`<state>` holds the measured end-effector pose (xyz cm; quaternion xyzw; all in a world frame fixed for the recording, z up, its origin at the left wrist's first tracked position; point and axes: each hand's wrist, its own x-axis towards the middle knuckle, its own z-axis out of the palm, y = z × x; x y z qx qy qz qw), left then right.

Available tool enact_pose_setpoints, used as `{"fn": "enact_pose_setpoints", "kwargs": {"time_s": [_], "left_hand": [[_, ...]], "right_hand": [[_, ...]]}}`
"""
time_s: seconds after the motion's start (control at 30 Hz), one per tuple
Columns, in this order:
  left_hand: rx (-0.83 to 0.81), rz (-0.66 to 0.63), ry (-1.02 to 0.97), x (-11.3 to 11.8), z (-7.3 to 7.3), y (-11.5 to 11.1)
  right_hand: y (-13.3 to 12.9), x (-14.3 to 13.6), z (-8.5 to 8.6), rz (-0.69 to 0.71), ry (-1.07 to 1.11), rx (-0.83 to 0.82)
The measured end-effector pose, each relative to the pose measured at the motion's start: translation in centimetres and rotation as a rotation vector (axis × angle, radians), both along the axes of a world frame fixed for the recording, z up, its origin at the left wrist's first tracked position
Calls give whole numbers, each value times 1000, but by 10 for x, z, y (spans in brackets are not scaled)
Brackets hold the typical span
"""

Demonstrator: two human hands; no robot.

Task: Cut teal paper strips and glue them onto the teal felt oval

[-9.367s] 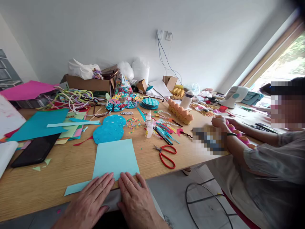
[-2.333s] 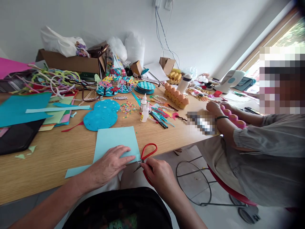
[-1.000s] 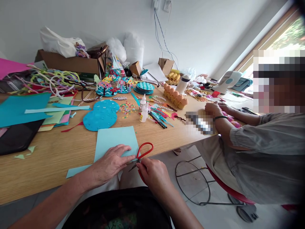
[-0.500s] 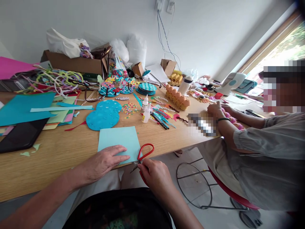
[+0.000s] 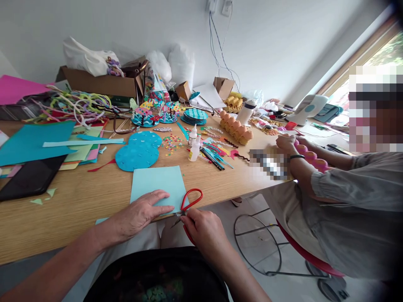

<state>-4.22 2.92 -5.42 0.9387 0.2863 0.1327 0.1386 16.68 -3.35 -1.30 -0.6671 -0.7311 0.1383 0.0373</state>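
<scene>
My left hand (image 5: 143, 212) lies on a light blue sheet of paper (image 5: 159, 180) at the table's front edge, fingers extended and apart. In my right hand (image 5: 206, 228) is a pair of red-handled scissors (image 5: 192, 190), one handle loop standing up above the fingers. The blades are at the sheet's near right corner, pointing down and left past the table edge; whether they touch the paper I cannot tell. Part of a light blue strip (image 5: 101, 220) shows beside my left wrist. Behind the sheet lie blue, cloud-shaped paper cut-outs (image 5: 137, 157).
Glue bottles (image 5: 194, 150), pens (image 5: 214, 158) and confetti (image 5: 173, 143) lie beyond the sheet. Stacked coloured papers (image 5: 34, 138) and a black phone-like slab (image 5: 30, 178) are at left. At right, a seated co-worker (image 5: 349, 201) handles a pink egg carton (image 5: 311, 157).
The view has shifted slightly. More of the light blue strip shows beside my left wrist. My hands and the scissors keep nearly the same place; the co-worker's pink carton shows more.
</scene>
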Motion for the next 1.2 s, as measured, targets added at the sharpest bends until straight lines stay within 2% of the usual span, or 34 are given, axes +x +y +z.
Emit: {"fn": "enact_pose_setpoints", "kwargs": {"time_s": [0.43,0.97,1.2], "left_hand": [[-33,15,-38,2,5,-2],[-52,27,37,3,8,-5],[-19,60,-19,7,-1,-6]], "right_hand": [[-1,-5,-1,27,15,18],[0,-12,-5,32,14,60],[-2,-12,-2,46,31,28]]}}
